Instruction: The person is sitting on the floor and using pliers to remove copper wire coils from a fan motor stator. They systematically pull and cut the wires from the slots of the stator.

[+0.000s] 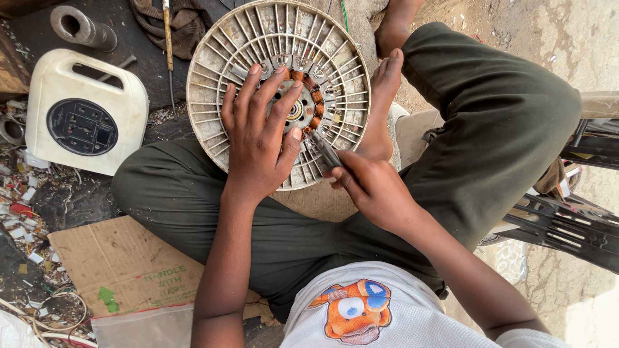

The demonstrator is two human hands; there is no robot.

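- Head view looks straight down on a person seated on the ground, legs folded, with a round white plastic wheel (278,93) at the upper centre of the frame.
- Wheel has thin ribs all around and a ring of copper coils (314,96) about a metal hub (295,111) in its middle.
- Left hand (259,138) lies flat on the wheel, fingers spread over the hub and lower left ribs, pressing down rather than closed around anything.
- Right hand (371,187), at centre right, is pinched closed on a slim grey metal tool (327,152) whose tip points up and left toward the coils.
- A bare foot (382,106) rests against the wheel's right rim.
- At upper left sits a white cable reel box (84,109) with a dark round socket panel.
- Above it lies a grey metal pipe piece (82,27), and a screwdriver (169,51) lies just left of the wheel's top.
- Flattened cardboard (122,267) lies at lower left, with wire scraps (26,212) along the left edge.
- Black plastic chair parts (567,222) show at the right edge.
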